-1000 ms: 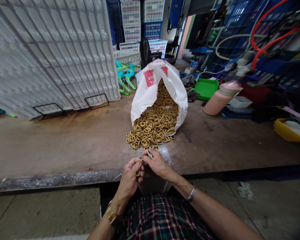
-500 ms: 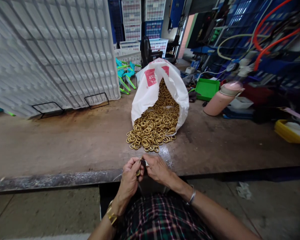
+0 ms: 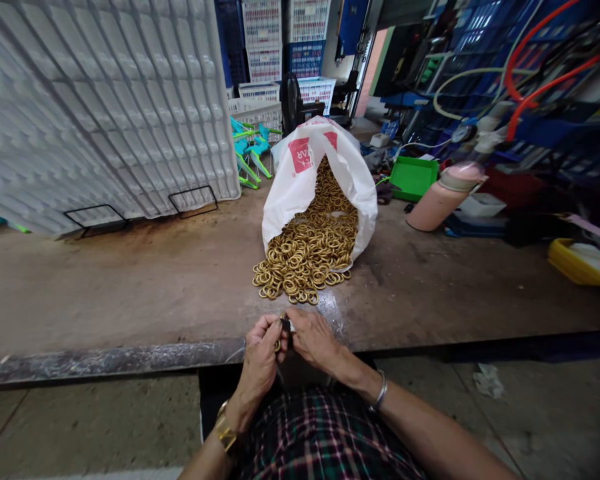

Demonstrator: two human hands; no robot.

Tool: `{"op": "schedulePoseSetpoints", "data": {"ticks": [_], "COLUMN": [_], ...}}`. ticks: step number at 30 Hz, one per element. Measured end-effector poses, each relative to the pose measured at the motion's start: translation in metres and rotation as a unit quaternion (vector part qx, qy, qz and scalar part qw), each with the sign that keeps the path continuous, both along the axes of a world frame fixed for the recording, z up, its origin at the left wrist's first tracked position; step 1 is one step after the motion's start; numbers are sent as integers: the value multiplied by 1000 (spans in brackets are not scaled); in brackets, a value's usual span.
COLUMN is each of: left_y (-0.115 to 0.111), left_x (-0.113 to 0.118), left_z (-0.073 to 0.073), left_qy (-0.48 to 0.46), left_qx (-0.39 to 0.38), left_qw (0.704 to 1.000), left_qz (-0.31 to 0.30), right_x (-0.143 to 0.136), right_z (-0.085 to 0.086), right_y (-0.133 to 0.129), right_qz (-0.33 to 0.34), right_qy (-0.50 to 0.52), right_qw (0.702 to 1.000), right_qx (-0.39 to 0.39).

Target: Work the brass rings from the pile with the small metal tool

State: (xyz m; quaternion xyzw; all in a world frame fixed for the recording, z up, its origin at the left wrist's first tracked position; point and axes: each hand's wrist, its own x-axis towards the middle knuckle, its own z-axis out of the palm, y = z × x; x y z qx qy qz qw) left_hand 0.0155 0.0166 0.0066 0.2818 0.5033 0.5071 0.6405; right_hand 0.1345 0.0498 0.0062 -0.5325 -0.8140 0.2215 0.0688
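Close together at the table's front edge are my two hands. My left hand [image 3: 263, 347] is closed on a brass-coloured ring [image 3: 278, 345], seen between its fingers. My right hand [image 3: 314, 335] is closed against the left fingertips, at a small dark piece [image 3: 285, 325] with something white beside it. What exactly the right fingers grip is hidden. Just beyond the hands, a heap of brass-coloured rings [image 3: 300, 263] spills from the open mouth of a white sack [image 3: 285, 193] with red print.
On the brown table [image 3: 130, 287], white ribbed plastic trays [image 3: 145, 100] lean on black wire stands at left. A pink bottle [image 3: 433, 200], a green tray [image 3: 414, 179] and a yellow tray [image 3: 575, 263] stand at right. Teal-and-green clips [image 3: 253, 153] lie behind.
Both hands stay in nearly the same place, fingertips still together. The heap and the sack look unchanged.
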Motion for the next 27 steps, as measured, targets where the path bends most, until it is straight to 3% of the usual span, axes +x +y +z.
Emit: {"op": "schedulePoseSetpoints", "data": {"ticks": [6,13,19,27], "left_y": [-2,-11,-6,-6], "left_x": [-3,-1,-1,-3], "left_z": [-8,8,4,-4], "left_qy": [75,38,-6,6], "left_qx": [24,22,32,27], "left_qw": [997,998,999,999], "left_qz": [-2,-55,-21,-25], "right_x": [-6,8,8,2], "right_z": [4,-3,-5,-3], "right_y": [-1,20,8,1], "right_qz": [-6,-48,30,44], "right_qy": [-53,-83,12,7], "right_qw": [999,995,999,999], "right_qx": [-5,14,41,16]}}
